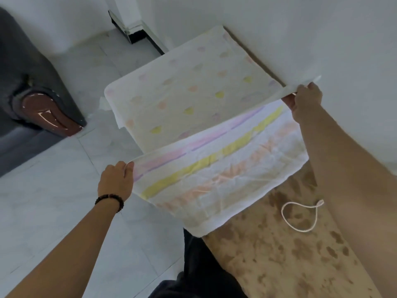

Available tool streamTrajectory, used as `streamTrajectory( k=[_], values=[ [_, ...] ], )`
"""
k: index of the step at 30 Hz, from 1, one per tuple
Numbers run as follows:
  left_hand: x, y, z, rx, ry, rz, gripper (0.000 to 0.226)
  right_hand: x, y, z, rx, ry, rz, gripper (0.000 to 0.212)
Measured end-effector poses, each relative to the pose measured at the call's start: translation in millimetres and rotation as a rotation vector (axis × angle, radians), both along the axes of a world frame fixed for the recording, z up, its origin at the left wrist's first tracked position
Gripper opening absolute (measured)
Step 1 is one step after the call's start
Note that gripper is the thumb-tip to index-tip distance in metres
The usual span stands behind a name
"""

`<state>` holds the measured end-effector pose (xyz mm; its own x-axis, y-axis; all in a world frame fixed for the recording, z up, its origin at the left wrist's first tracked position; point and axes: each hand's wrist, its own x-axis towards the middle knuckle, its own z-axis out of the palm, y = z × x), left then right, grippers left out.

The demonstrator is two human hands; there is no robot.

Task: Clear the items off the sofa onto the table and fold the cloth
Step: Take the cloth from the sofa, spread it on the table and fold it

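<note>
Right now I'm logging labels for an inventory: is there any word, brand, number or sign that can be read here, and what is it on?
None: no text can be read anywhere in this view.
cloth: only pastel stripes and spots; no lettering or tag shows.
cord: plain, no markings.
bracelet: dark beads, nothing written.

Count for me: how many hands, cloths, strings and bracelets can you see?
hands: 2, the left hand and the right hand
cloth: 1
white string: 1
bead bracelet: 1
total: 5
</note>
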<state>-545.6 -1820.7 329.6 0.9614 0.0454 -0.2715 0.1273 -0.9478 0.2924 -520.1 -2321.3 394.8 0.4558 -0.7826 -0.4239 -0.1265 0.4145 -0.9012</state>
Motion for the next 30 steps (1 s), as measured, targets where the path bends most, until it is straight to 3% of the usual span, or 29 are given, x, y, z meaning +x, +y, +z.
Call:
streamTrajectory(
  k=[8, 14, 18, 22, 25, 27, 30],
  values=[
    [108, -24, -22, 0.018, 0.010, 0.183, 0.046, 157, -15, -62, -0.010, 0.010, 0.073, 0.044],
    [128, -26, -59, 0.069, 0.176, 0.194, 0.050, 189, 1, -114, -0.013, 0.125, 0.123, 0.037],
    [124, -22, -67, 0.076, 0.083, 0.220, 0.047, 188, 3, -137, -0.254, 0.243, 0.220, 0.051],
    [122, -21, -70, 0.102, 0.081, 0.225, 0.041, 186, -2, -140, -0.526, 0.371, 0.506, 0.039],
    [122, -41, -68, 0.109, -0.075, 0.252, 0.042, 183, 7, -121, -0.647, 0.473, 0.694, 0.052],
    [119, -70, -62, 0.068, -0.232, 0.108, 0.047, 173, 14, -112, -0.735, 0.479, 0.696, 0.058],
    [116, -127, -57, 0.014, -0.280, -0.356, 0.049, 143, 20, -110, -1.016, 0.498, 0.650, 0.049]
  ],
)
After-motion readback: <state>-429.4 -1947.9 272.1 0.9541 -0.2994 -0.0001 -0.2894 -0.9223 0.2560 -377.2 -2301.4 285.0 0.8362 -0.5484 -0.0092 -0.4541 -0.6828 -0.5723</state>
